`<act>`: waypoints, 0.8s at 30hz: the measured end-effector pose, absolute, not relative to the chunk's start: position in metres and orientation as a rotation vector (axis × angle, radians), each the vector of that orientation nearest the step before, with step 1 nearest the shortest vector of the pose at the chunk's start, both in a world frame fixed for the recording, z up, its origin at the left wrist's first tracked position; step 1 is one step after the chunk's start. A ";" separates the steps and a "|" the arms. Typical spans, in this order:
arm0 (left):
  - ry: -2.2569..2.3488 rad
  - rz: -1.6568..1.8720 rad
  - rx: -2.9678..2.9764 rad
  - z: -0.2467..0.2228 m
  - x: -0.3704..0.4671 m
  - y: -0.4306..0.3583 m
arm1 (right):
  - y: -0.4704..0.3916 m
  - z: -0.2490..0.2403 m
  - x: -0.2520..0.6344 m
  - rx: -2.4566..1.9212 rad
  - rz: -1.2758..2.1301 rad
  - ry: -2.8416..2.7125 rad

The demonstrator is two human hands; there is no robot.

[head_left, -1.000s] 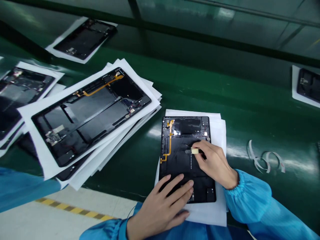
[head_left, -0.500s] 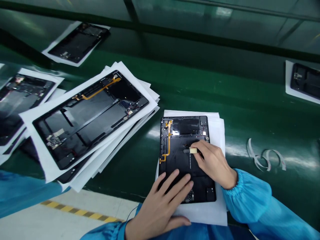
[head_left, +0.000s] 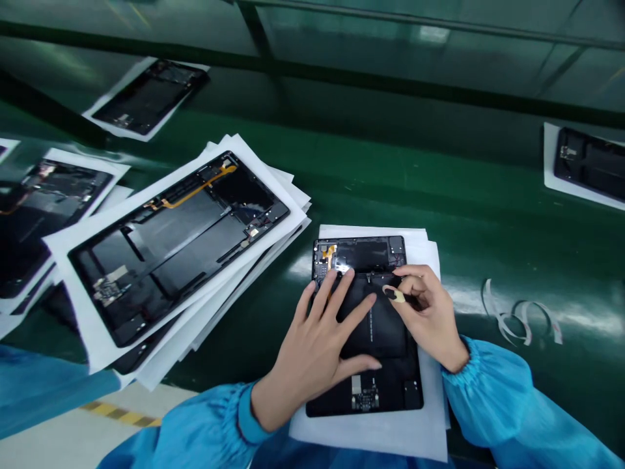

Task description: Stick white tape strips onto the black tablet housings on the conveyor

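An opened black tablet housing [head_left: 364, 384] lies on white sheets [head_left: 381, 440] in front of me. My left hand [head_left: 317, 339] rests on it, fingers spread, palm down, partly covering the orange flex cable. On the housing's right side my right hand [head_left: 427, 312] pinches a small tool [head_left: 398, 296] with a pale yellow band and a dark tip. The thumb and fingers are bent round it. A small circuit board [head_left: 366, 395] shows at the housing's lower end.
To the left, a stack of tablet housings [head_left: 180, 238] interleaved with white sheets sits at an angle. More housings lie at far left, at the back left [head_left: 149, 98] and at far right [head_left: 590, 163]. Curled clear strips [head_left: 520, 319] lie right of my right hand. A blue sleeve shows at lower left.
My left hand has moved up the housing, uncovering the circuit board. My right hand has shifted slightly right and turned, with the tool's dark tip now pointing differently.
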State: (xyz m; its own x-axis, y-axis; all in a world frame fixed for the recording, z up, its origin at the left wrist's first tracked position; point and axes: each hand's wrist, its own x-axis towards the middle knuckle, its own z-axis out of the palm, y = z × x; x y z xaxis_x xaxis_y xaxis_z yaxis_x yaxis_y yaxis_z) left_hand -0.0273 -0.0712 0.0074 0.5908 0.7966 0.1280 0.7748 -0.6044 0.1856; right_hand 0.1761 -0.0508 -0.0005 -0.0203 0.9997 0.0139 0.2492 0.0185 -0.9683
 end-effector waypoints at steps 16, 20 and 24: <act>1.677 0.601 2.140 0.009 0.000 -0.031 | -0.050 0.005 0.176 -1.369 1.039 -1.347; 1.721 0.685 1.938 0.010 0.007 -0.013 | -0.063 0.018 0.183 -1.405 0.771 -1.551; 1.687 0.791 1.873 0.010 -0.003 -0.014 | -0.085 0.017 0.204 -1.411 0.413 -1.833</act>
